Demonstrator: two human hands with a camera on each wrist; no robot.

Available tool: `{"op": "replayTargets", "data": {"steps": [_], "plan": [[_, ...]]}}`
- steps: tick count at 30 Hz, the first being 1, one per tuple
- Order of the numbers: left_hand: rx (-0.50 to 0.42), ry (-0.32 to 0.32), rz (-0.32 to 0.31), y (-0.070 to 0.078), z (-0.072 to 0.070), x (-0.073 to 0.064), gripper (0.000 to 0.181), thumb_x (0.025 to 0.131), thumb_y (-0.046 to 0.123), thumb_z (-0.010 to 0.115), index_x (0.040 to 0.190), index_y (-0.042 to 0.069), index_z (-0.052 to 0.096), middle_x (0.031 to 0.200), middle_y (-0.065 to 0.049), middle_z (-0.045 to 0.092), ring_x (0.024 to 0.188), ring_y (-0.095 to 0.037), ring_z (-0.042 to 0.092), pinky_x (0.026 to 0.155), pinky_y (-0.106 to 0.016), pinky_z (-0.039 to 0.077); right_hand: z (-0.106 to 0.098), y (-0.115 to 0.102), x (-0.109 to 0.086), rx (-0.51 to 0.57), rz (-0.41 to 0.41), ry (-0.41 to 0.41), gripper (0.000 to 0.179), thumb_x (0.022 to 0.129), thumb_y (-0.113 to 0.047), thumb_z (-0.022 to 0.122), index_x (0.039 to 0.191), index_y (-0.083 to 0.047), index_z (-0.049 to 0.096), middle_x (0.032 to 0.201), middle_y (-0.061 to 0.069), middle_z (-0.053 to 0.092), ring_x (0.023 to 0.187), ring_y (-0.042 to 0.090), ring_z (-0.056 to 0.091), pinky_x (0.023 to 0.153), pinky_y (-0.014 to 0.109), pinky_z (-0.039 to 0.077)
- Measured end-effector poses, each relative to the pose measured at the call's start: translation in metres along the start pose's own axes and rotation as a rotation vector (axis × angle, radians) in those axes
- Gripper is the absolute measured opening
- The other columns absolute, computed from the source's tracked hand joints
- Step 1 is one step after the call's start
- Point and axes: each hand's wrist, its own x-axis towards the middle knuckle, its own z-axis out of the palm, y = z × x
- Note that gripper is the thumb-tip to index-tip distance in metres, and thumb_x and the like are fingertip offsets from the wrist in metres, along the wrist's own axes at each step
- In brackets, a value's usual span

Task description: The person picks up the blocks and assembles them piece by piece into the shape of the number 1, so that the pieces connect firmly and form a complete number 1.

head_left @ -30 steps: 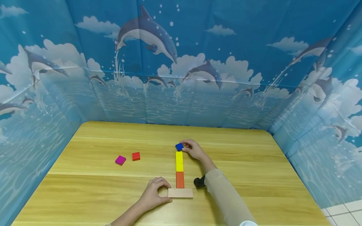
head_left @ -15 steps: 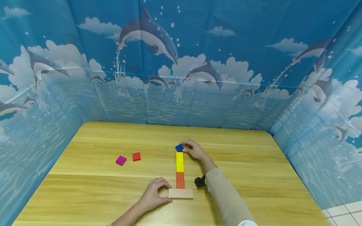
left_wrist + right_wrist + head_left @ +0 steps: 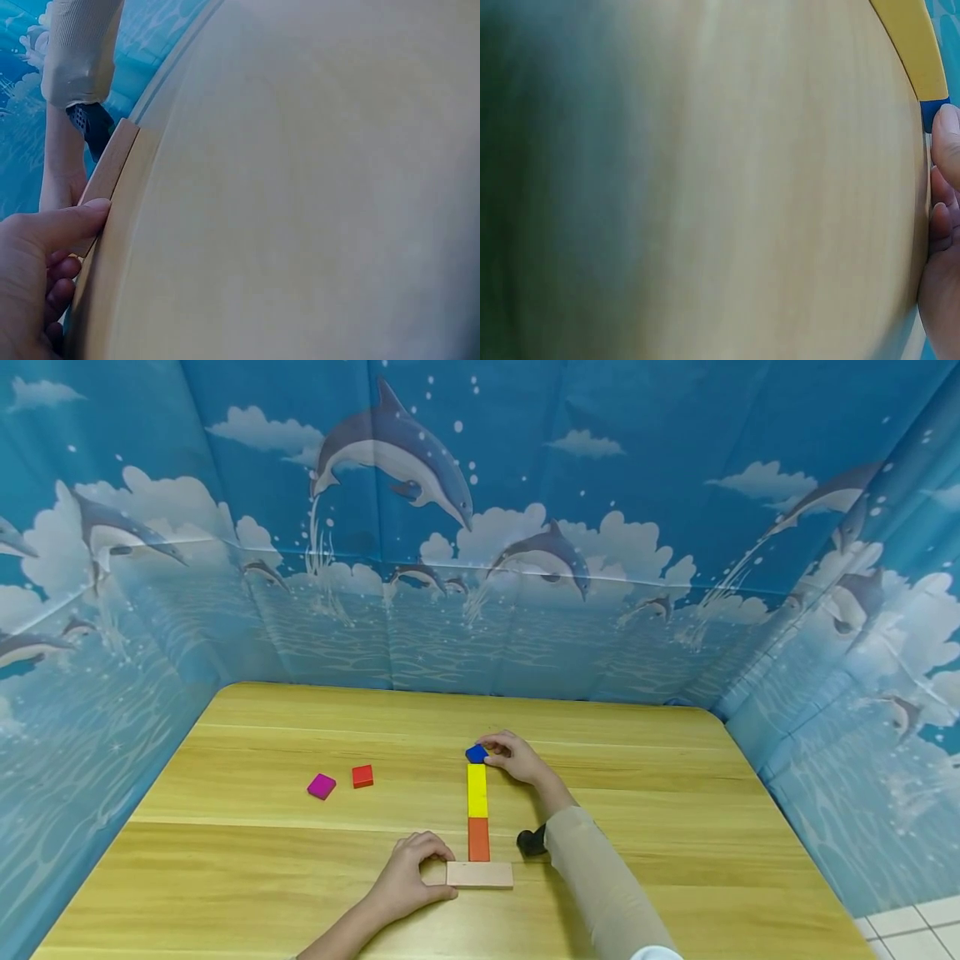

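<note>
My left hand [image 3: 407, 875] grips the left end of a plain wooden block [image 3: 480, 875] lying crosswise on the table; in the left wrist view the thumb presses on the near side of that block [image 3: 112, 161]. An orange block [image 3: 478, 839] runs away from its middle, and a yellow block [image 3: 477, 791] continues the line. At the far end, my right hand [image 3: 517, 757] pinches a small blue block [image 3: 476, 754], turned at an angle against the yellow one. In the right wrist view the thumb is on the blue block [image 3: 932, 115], which touches the yellow block [image 3: 915, 45].
Two small blocks, one magenta [image 3: 322, 787] and one red [image 3: 362, 776], lie apart on the left of the wooden table [image 3: 225, 860]. A black device [image 3: 531, 841] sits at the right wrist. A dolphin-print curtain [image 3: 480, 610] surrounds the table's back and sides.
The blue block has shifted slightly toward the yellow block, with the right hand still pinching it. The left hand keeps its hold on the plain block.
</note>
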Motion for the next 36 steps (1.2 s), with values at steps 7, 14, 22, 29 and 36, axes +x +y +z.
{"op": "replayTargets", "data": {"steps": [7,14,22,29,36], "plan": [[-0.003,-0.014,-0.005,-0.001,-0.001,0.0,0.036,0.059,0.027,0.084,0.088,0.025,0.063,0.089,0.019,0.056,0.088,-0.004,0.048,0.089,-0.042,0.034,0.0,-0.002,0.0,-0.001,0.006,-0.006,0.029,0.089,-0.006,0.056,0.117,-0.003,0.059,0.101,0.011,0.053,0.085,0.02,0.044,0.076,0.032,0.039],[-0.125,-0.028,-0.002,-0.002,-0.007,0.001,0.042,0.062,0.034,0.083,0.096,0.018,0.063,0.093,0.011,0.059,0.087,-0.009,0.05,0.084,-0.031,0.04,0.0,-0.001,0.0,-0.008,-0.002,-0.007,0.029,0.089,-0.009,0.056,0.118,-0.004,0.058,0.104,0.012,0.054,0.085,0.02,0.044,0.075,0.032,0.039],[-0.254,0.031,-0.068,0.008,-0.033,0.004,0.04,0.071,0.014,0.077,0.105,0.001,0.06,0.097,-0.011,0.06,0.087,-0.029,0.053,0.077,-0.031,0.045,-0.002,-0.008,-0.002,-0.006,-0.009,-0.007,0.03,0.089,-0.006,0.055,0.118,0.001,0.057,0.103,0.015,0.053,0.084,0.02,0.042,0.074,0.03,0.038],[-0.139,0.212,-0.108,-0.005,-0.064,0.009,0.04,0.069,0.006,0.077,0.104,-0.001,0.06,0.098,-0.013,0.061,0.088,-0.032,0.054,0.078,-0.038,0.045,-0.009,-0.036,-0.009,0.04,0.0,-0.022,0.029,0.088,0.004,0.053,0.117,0.009,0.055,0.102,0.025,0.051,0.085,0.027,0.042,0.074,0.035,0.037],[-0.006,0.377,-0.102,-0.031,-0.091,0.011,0.043,0.066,0.005,0.08,0.103,-0.001,0.06,0.096,-0.014,0.061,0.089,-0.03,0.051,0.077,-0.044,0.042,-0.001,-0.005,-0.002,0.002,-0.008,-0.009,0.029,0.089,-0.006,0.055,0.117,0.001,0.057,0.103,0.014,0.052,0.085,0.02,0.043,0.074,0.029,0.038]]}}
